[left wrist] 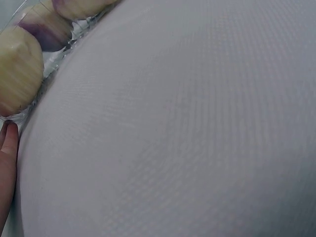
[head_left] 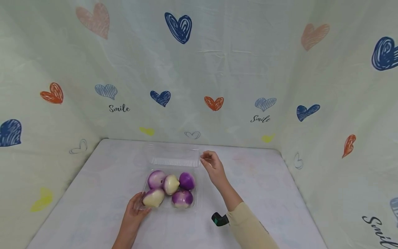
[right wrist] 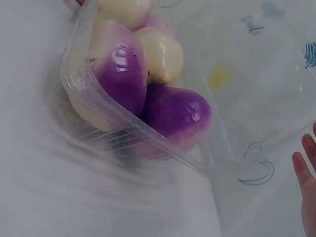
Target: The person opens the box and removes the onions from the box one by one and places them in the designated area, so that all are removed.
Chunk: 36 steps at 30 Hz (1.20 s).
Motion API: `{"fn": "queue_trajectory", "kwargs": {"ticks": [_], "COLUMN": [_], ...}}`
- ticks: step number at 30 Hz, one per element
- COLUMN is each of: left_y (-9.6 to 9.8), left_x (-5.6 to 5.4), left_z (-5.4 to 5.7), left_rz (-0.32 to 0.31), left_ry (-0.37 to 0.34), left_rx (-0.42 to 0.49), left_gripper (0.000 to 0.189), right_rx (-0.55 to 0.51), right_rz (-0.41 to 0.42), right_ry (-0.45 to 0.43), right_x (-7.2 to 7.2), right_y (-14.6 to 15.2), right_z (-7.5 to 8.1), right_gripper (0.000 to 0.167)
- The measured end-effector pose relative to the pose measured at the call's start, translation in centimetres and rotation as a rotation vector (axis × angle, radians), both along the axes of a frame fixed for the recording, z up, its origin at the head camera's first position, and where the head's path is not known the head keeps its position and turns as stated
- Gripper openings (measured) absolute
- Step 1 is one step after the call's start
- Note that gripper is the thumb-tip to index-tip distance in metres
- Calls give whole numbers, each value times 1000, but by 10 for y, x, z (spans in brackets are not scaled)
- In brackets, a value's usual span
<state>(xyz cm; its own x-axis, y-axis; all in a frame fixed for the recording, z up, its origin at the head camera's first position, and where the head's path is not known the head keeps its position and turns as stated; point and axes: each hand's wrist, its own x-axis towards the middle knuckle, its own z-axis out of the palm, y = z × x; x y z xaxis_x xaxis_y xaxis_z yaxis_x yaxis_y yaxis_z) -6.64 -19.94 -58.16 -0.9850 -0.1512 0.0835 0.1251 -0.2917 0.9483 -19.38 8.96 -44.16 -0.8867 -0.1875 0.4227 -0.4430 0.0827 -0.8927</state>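
A clear plastic clamshell container (head_left: 166,208) stands on the table with its hinged lid (head_left: 174,154) raised at the back. Several purple-and-white turnips (head_left: 182,199) lie inside; in the right wrist view a deep purple turnip (right wrist: 177,116) sits near the hinge side. My left hand (head_left: 134,208) grips the container's front left corner, thumb at the front and fingers along the side. In the left wrist view only some fingers (left wrist: 10,143) show at its edge. My right hand (head_left: 214,166) pinches the right edge of the lid between thumb and fingers.
The white-covered table (head_left: 102,186) extends around the container. A small black angular object (head_left: 219,219) with a green patch is beside the right sleeve (head_left: 248,224). A pale curtain (head_left: 230,69) with printed hearts hangs behind the table and on both sides.
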Motion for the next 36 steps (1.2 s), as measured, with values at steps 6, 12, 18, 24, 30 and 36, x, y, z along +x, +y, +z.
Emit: {"fn": "queue_trajectory", "kwargs": {"ticks": [6,12,18,24,30,36], "left_y": [1,2,1,0,-1,-1], "left_x": [-1,0,-1,0,1,1], "left_z": [3,3,2,0,-4,-6], "left_rz": [20,6,6,10,-10,-34], "left_ry": [-70,-13,-17,-34,12,13], "left_rx": [-20,-12,-14,-30,-11,-4], "left_gripper": [70,68,68,72,71,73], "right_rx": [-10,35,92,118,150,162], "right_rz": [40,43,41,38,34,30], "right_ry": [-14,-32,-77,-119,-164,-210], "right_x": [-7,-15,-24,-30,-33,-42], "right_y": [0,-1,-1,-5,-10,-10], "right_z": [-4,-2,-3,-3,1,-8], "right_gripper": [38,43,50,57,65,70]}}
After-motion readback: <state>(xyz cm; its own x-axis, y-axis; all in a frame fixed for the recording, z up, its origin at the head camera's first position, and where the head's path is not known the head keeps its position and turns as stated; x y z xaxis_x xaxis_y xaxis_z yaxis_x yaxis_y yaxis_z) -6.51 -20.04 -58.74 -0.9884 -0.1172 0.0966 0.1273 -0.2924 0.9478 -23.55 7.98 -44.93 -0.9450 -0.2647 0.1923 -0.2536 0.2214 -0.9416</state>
